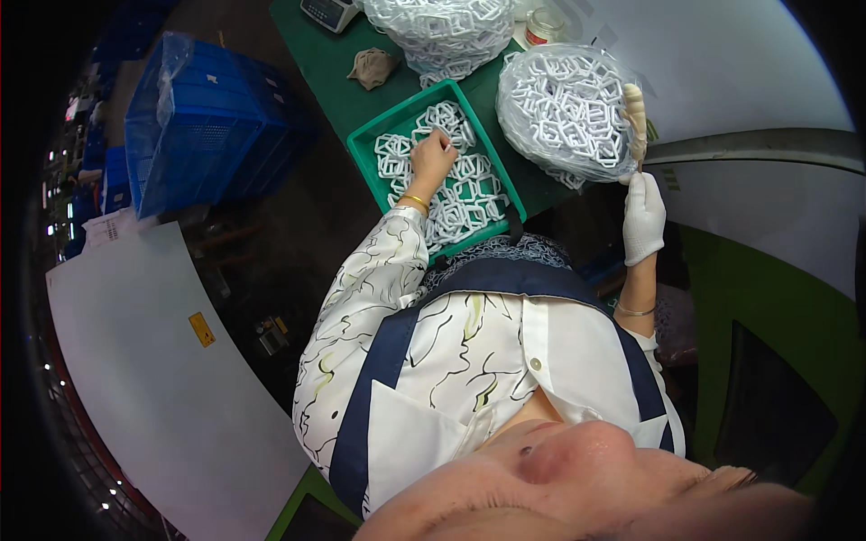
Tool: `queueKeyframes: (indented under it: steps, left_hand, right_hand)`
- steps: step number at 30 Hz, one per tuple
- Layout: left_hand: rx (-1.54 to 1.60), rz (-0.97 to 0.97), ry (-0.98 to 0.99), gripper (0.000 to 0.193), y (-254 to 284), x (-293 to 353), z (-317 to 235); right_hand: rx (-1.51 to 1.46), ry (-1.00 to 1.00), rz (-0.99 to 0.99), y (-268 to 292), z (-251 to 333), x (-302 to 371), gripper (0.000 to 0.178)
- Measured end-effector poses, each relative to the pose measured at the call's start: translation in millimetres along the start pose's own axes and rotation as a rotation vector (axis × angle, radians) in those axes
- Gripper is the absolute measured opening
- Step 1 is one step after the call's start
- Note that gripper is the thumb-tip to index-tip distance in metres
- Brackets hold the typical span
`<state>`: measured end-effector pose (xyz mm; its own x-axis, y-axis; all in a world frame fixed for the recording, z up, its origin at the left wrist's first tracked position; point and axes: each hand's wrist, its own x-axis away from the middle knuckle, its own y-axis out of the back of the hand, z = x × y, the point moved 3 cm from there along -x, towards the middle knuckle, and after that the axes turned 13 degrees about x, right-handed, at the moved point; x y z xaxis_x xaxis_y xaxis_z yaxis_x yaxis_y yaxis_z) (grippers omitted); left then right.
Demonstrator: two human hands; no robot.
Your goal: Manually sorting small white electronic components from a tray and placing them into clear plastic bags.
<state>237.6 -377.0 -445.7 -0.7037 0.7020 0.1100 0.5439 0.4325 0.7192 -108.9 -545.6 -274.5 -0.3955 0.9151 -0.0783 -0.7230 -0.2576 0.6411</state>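
The white links (446,216) lie loose and overlapping in the green tray (493,151), which sits at the near edge of the dark green surface (316,74). The left grip (432,162), bare, reaches down among them with its fingers drawn narrow; whether a link is pinched cannot be told. The right grip (643,219), gloved, has its fingertips together at the lower end of a beige ribbed object (635,113), just beside the clear bag (566,108) of similar links. Whether it holds that object or the bag's edge cannot be told.

Handling: each link appears light and stiff — probably moulded plastic, smooth, slightly slippery and not easily broken. Take one straight side between thumb and forefinger; avoid corners, where neighbouring frames may snag. Lift slowly — overlapping links may come up together. The bag looks soft and likely to shift; gather its film rather than pressing its contents.
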Motion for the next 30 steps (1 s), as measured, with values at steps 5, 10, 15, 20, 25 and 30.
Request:
queueKeyframes:
  steps: [5,10,15,20,25,30]
  left_hand:
    - [0.345,-0.334,-0.052,0.013,14.7,5.2,15.6]
    - [0.215,-0.274,-0.133,0.018,19.7,-14.0,-5.3]
    - [0.048,-0.075,-0.045,0.023,9.0,-31.7,-17.5]
    - [-0.254,-0.158,-0.255,0.029,17.6,-37.8,-19.3]
    - [-0.012,-0.197,-0.247,0.027,29.9,-31.9,-23.0]
    - [0.248,-0.227,-0.165,0.028,44.6,-26.5,-29.2]
  right_hand:
    - [-0.014,0.016,0.016,3.2,1.9,-0.5,0.030]
    - [-0.006,0.005,0.025,2.0,-6.3,1.4,0.029]
    - [0.023,-0.001,-0.004,4.1,4.7,1.7,0.029]
    - [0.006,-0.120,0.032,13.6,-0.4,6.3,0.027]
    - [-0.027,-0.097,-0.038,16.5,-7.4,6.5,0.026]
    - [-0.023,-0.163,-0.026,23.7,-7.1,4.8,0.026]
